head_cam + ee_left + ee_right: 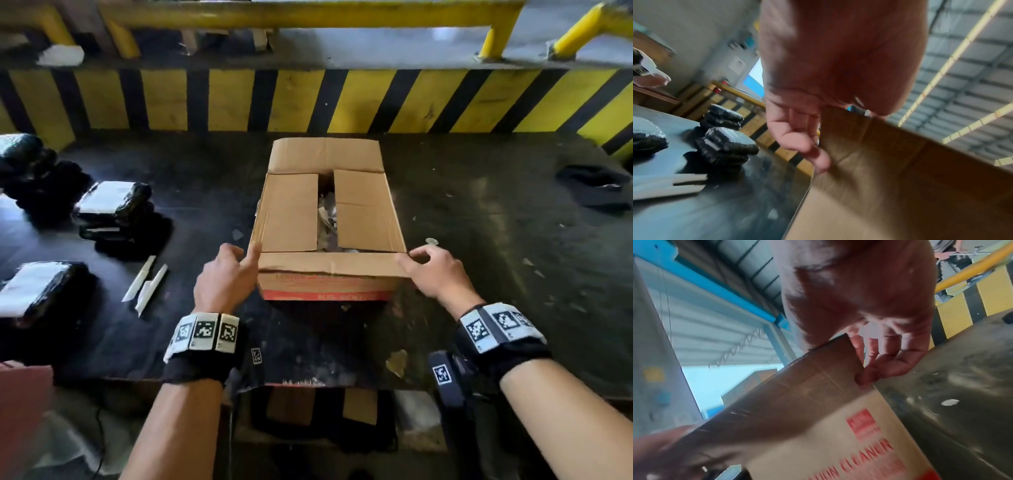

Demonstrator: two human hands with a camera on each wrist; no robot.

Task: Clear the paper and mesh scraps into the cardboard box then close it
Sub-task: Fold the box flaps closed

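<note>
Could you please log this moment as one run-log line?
step: closing box | left hand: holds near flap | right hand: pinches flap | side flaps: folded in | scraps: inside

A dark, scuffed table [479,240] holds the cardboard box [329,219] at its middle. Black wrapped bundles [113,202] and two white knives [145,284] lie left; a dark cloth [594,186] lies far right.

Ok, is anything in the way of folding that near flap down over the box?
Nothing visible blocks it. The left hand and right hand hold the near flap at its two ends. Both side flaps already lie folded in, and the paper scraps in the gap sit below flap level.
</note>
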